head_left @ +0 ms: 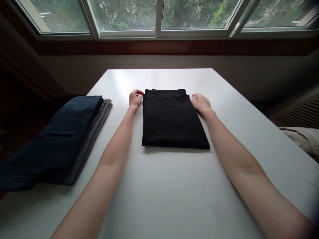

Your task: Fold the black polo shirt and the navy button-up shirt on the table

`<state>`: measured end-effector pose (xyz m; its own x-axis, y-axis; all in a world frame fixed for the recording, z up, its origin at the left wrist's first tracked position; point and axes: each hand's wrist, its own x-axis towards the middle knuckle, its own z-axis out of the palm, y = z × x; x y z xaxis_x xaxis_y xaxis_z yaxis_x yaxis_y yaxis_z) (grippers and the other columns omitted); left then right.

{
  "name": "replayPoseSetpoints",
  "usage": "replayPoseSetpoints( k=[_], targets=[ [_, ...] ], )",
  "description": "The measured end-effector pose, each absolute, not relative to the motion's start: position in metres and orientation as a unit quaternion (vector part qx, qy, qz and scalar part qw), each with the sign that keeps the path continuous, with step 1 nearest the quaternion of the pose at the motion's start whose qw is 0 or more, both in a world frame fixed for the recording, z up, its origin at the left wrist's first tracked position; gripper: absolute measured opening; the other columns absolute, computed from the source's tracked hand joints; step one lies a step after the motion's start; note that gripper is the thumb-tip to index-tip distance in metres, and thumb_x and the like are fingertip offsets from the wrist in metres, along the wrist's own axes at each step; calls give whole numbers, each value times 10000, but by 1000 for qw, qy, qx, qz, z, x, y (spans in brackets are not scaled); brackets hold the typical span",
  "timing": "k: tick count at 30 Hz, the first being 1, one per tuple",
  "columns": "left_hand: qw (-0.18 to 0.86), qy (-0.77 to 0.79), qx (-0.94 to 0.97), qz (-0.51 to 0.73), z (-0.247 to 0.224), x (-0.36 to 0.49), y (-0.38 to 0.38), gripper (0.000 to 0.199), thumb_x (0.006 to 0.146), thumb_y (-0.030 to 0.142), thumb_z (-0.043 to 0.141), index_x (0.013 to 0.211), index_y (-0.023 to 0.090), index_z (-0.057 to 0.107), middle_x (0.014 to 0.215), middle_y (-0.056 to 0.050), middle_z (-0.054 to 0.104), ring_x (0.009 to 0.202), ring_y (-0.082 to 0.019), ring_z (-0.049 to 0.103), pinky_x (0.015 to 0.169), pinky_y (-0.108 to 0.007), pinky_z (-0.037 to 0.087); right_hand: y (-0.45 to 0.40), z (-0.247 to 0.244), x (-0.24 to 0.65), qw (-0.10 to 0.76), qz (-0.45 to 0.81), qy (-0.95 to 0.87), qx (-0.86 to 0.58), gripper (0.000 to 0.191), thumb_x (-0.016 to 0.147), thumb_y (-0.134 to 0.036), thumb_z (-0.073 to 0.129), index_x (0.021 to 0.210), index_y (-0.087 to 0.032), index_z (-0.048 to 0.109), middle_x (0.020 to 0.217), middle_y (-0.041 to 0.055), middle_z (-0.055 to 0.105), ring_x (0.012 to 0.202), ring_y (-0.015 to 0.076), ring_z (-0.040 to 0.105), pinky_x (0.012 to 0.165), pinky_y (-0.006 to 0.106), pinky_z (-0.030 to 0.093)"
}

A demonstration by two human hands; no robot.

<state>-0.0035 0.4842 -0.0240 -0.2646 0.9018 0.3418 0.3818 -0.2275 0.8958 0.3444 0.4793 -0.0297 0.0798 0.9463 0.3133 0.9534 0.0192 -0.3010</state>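
A neatly folded black garment [173, 121] lies flat on the white table [161, 186], its narrower layered edge at the far side and its wider fold towards me. At its far left corner, my left hand [135, 98] is closed, with curled fingertips on the cloth's edge. My right hand [201, 103] rests by the far right corner with its fingers curled in, against or just beside the side edge. Whether anything is pinched in the right fingers is hidden.
On the left, a stack of folded dark blue clothing [64, 132] with grey clothing [92, 142] under it overhangs the table's edge. Beyond the table's far edge are a wall and a window [159, 33]. A light-coloured cloth item [302, 139] is off the right edge.
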Motion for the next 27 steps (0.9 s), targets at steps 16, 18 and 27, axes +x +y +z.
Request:
replayPoseSetpoints(
  k=[16, 18, 27],
  targets=[
    [230, 573, 563, 550, -23, -3, 482, 279, 684, 0, 431, 742, 176, 640, 828, -32, 670, 843, -168, 622, 779, -292, 483, 483, -33, 347, 224, -11, -681, -697, 343, 888, -223, 404, 1133, -176, 639, 1214, 136, 643, 1140, 283, 557, 1002, 442, 387],
    [230, 574, 561, 550, -22, -2, 481, 281, 686, -2, 431, 741, 177, 640, 825, -30, 670, 840, -166, 622, 777, -290, 484, 482, -33, 347, 224, -9, -680, -698, 351, 885, -220, 404, 1146, -173, 633, 1221, 140, 639, 1148, 284, 552, 1005, 446, 384],
    [235, 576, 558, 549, -22, -2, 483, 282, 675, 0, 429, 741, 175, 640, 833, -36, 674, 842, -172, 628, 784, -299, 489, 479, -29, 347, 259, 31, -658, -707, 345, 866, -266, 423, 1125, -183, 633, 1189, 130, 651, 1076, 281, 570, 950, 412, 407]
  ],
)
